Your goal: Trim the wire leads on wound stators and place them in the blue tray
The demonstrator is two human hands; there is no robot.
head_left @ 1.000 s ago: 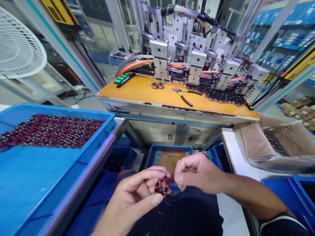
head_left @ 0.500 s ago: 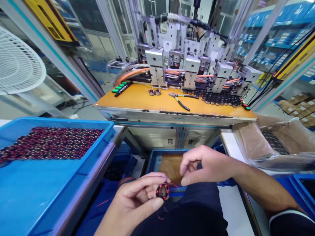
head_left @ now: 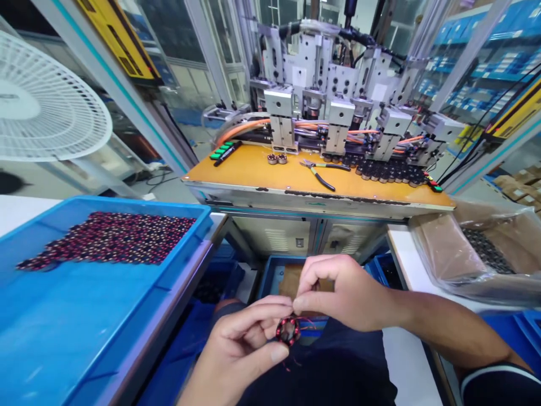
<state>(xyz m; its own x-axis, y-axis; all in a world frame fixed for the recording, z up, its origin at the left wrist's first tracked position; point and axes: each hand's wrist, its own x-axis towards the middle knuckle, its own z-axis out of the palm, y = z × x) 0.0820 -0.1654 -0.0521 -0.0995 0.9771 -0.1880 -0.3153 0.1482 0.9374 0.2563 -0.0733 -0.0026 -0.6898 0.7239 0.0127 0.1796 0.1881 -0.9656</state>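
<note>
My left hand (head_left: 240, 352) pinches a small round wound coil (head_left: 288, 330), black with red windings, between thumb and fingers over my lap. My right hand (head_left: 342, 290) is closed in a pinch directly above the coil, fingertips touching its top edge where thin red wire ends stick out. A big blue tray (head_left: 63, 316) on my left carries a flat layer of several similar red-and-black coils (head_left: 114, 237).
Ahead stands an orange-topped bench (head_left: 270, 169) with a winding machine (head_left: 333, 107), pliers (head_left: 321, 172), two loose coils (head_left: 276, 159) and a row of black parts (head_left: 384, 172). A plastic-bagged box (head_left: 477, 254) lies right, a blue bin (head_left: 274, 276) below, a white fan (head_left: 42, 107) far left.
My right hand came back down and left from a raised position, and now pinches at the top of the coil. The view shifted slightly right.
</note>
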